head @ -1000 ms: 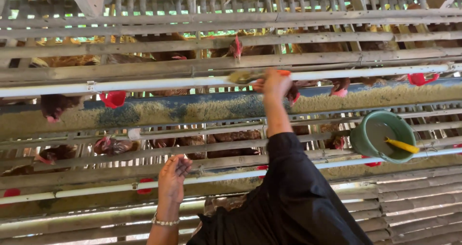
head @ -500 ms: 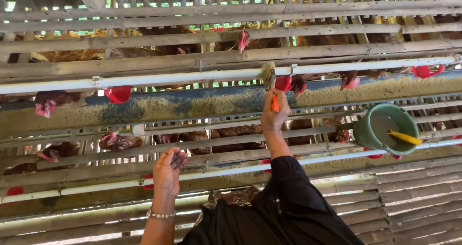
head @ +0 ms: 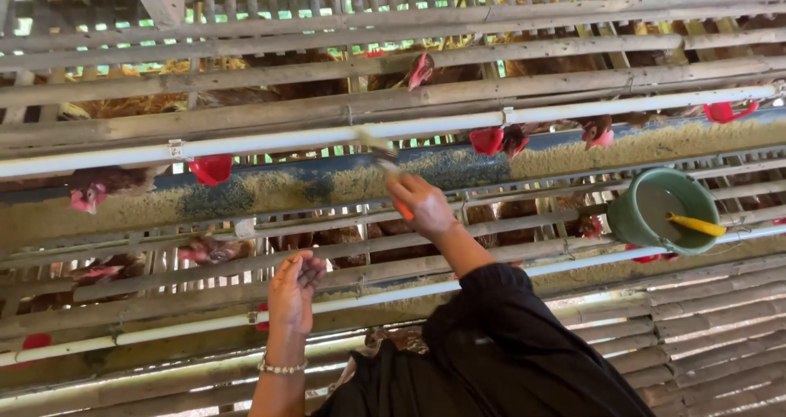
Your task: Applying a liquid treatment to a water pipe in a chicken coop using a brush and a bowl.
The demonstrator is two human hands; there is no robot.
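- right hand sits just left of frame centre, closed around an orange-handled brush; orange handle end pokes out below the fingers, bristle head points up-left
- brush head is in the feed trough, touching the grain surface just above the hand
- trough's long axis runs across the whole frame, left edge to right edge, rising slightly to the right; brush lies across it at a slant, not along it
- feed looks thinner with dark patches left of the brush, thicker and paler to the right
- left hand is lower left of centre, loosely cupped, fingers curled near a lower cage bar; cannot tell if it holds anything
- right hand is the nearer one to the trough, left hand well below it
- green bucket with a yellow scoop hangs at right, well apart from both hands
- hens reach through the bars to the trough, right of the brush
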